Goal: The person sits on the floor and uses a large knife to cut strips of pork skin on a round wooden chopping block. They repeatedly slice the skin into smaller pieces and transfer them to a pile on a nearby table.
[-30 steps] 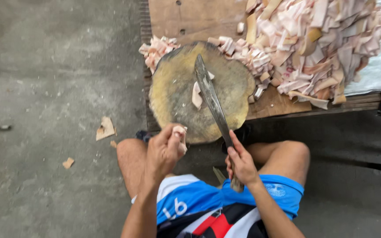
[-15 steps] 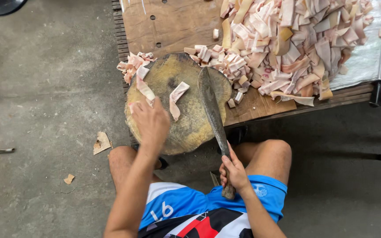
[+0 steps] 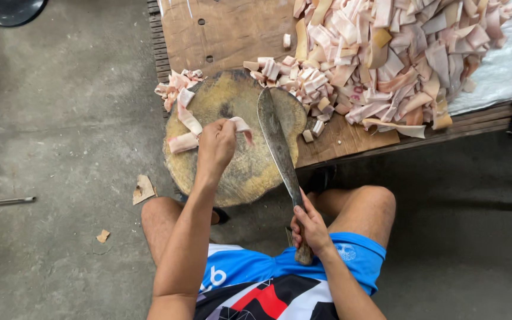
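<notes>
The left hand [image 3: 216, 145] lies over the middle of the round wooden chopping block [image 3: 238, 172], fingers curled shut on a pale pink strip [image 3: 241, 125] that trails toward the blade; two more strips [image 3: 186, 127] lie at the block's left edge; the right hand [image 3: 309, 228] is wrapped tight round the handle of a long cleaver-like knife [image 3: 277, 142] (its blade resting across the block's right half); the block sits at the bench's [image 3: 232, 29] front edge; a heap of cut pieces [image 3: 386, 53] covers the bench's right side.

Heaped strips [image 3: 398, 53] crowd the block's [image 3: 238, 172] right; its near half lies open.
</notes>
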